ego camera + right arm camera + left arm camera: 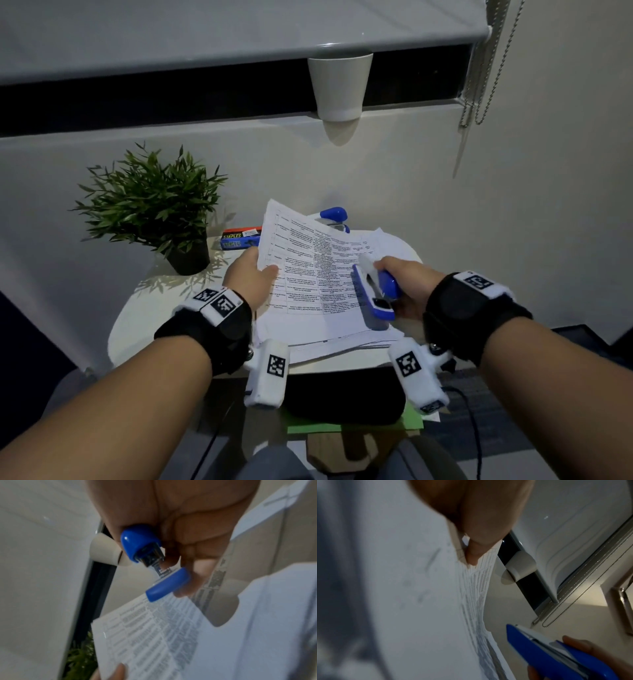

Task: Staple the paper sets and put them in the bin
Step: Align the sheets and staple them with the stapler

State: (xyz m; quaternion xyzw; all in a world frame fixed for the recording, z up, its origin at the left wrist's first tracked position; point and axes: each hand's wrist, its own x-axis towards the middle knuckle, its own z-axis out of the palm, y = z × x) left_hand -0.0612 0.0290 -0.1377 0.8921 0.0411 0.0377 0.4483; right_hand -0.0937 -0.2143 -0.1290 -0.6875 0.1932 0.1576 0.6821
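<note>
The head view is dim and bluish, lit from above and in front: the leafy green potted plant (154,202) throws a feathery shadow onto the round white desk (164,301), the white plastic cup (339,87) drops a soft oval shadow on the wall below it, and the straight window ledge bows near the frame edges. In the left wrist view the printed white paper sheet (419,601) is a soft, out-of-focus grey blur. The right wrist view is motion-smeared, with a small glint on the glossy blue stapler (139,543).
</note>
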